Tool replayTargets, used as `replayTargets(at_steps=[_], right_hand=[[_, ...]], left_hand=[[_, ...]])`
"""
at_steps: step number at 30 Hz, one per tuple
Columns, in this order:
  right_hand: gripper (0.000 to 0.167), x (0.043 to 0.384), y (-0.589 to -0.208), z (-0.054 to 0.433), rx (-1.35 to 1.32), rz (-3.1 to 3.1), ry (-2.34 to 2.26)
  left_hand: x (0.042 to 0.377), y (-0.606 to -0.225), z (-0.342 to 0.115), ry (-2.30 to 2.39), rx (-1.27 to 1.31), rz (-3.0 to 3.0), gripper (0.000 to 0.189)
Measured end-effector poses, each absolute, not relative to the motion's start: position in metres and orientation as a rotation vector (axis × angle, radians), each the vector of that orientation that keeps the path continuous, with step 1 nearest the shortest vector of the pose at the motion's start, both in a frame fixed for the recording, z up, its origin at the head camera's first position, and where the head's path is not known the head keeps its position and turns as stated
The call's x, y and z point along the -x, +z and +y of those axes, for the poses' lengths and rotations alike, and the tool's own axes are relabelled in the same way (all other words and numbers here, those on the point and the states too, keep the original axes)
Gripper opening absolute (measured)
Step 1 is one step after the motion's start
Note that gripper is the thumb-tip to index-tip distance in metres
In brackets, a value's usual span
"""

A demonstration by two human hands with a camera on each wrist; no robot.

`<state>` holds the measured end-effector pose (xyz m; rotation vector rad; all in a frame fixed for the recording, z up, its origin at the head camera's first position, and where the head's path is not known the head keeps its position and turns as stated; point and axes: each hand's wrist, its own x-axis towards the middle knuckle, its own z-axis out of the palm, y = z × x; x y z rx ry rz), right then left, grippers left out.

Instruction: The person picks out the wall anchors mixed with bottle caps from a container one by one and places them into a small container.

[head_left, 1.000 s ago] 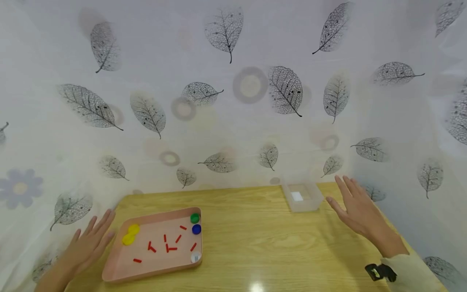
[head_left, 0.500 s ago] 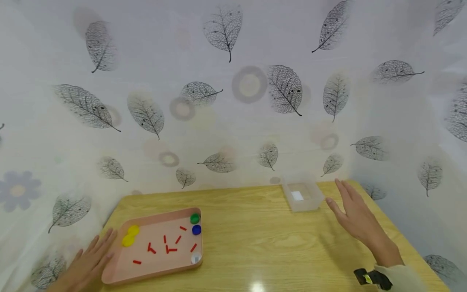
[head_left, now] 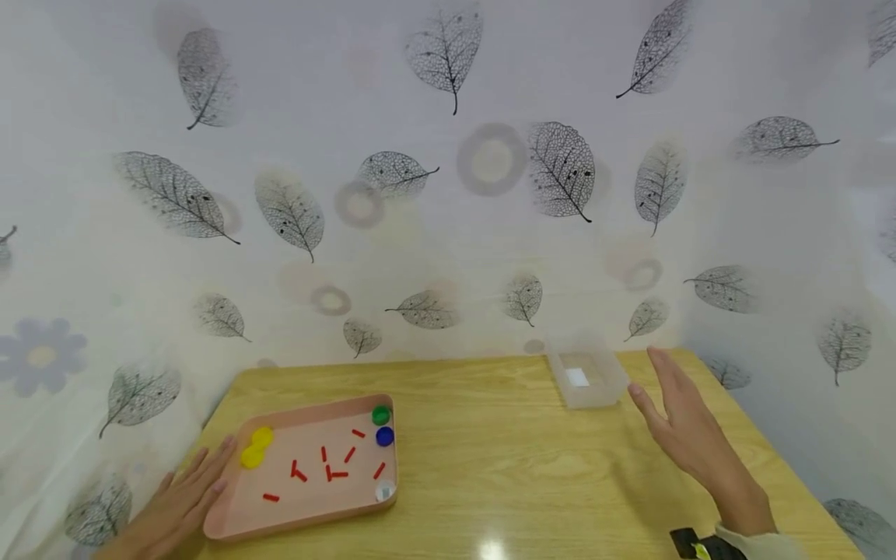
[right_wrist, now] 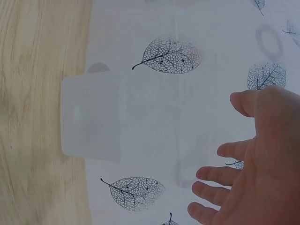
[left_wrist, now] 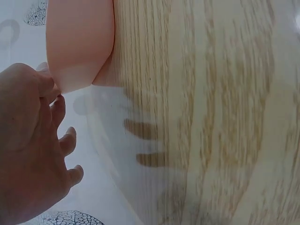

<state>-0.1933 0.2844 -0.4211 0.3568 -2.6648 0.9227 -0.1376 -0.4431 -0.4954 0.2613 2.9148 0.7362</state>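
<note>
A pink tray (head_left: 308, 513) lies on the left of the table. Inside it are several short red sticks (head_left: 297, 472), yellow round pieces (head_left: 257, 447), a green cap (head_left: 381, 414), a blue cap (head_left: 385, 436) and a whitish round piece (head_left: 385, 490). My left hand (head_left: 183, 502) is at the tray's left side, fingers extended; in the left wrist view its upper fingers meet the tray's wall (left_wrist: 79, 42). Over the table's right side, my right hand (head_left: 700, 439) hovers with fingers extended and holds nothing. Nearest to it stands a translucent box (head_left: 593, 397).
The wood-grain table (head_left: 490, 459) runs back to a pale curtain (head_left: 420, 249) printed with leaves, which also hangs at both sides. A white label-like patch (head_left: 577, 377) shows in the translucent box.
My left hand has come down and to the right, up to the tray's left side. My right hand has sunk slightly. The tray's contents look unmoved; the head view shifted a little.
</note>
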Motion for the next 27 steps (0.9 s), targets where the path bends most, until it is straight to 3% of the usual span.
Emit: replayTargets(at_steps=[27], right_hand=[[0.069, 0.183, -0.437, 0.245, -0.400, -2.475, 1.016]], left_hand=[[0.151, -0.498, -0.364, 0.852, -0.416, 3.002, 0.059]])
